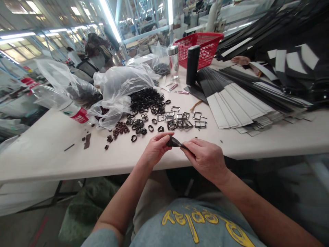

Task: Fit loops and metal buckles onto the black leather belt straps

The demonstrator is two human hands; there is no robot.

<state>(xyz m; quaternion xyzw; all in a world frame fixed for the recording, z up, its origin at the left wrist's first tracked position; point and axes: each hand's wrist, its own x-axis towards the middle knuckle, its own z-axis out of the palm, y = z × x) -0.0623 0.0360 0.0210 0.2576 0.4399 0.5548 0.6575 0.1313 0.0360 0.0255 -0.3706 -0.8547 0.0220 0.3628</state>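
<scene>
A short black strap (174,141) is stretched between my two hands over the table's front edge. My left hand (158,147) pinches its left end between thumb and fingers. On the right end, my right hand (207,158) is closed, with the fingers wrapped over the strap. Just beyond the hands lie several metal buckles (180,123). To their left are loose black loops (138,125) and a heap of black loops (146,99). Small brown loops (120,129) lie further left.
Black and white strips (233,106) fan out at the right. A red basket (199,48), a black flask (192,65) and a glass bottle (173,63) stand at the back. Plastic bags (120,80) and a lying plastic bottle (64,106) are on the left.
</scene>
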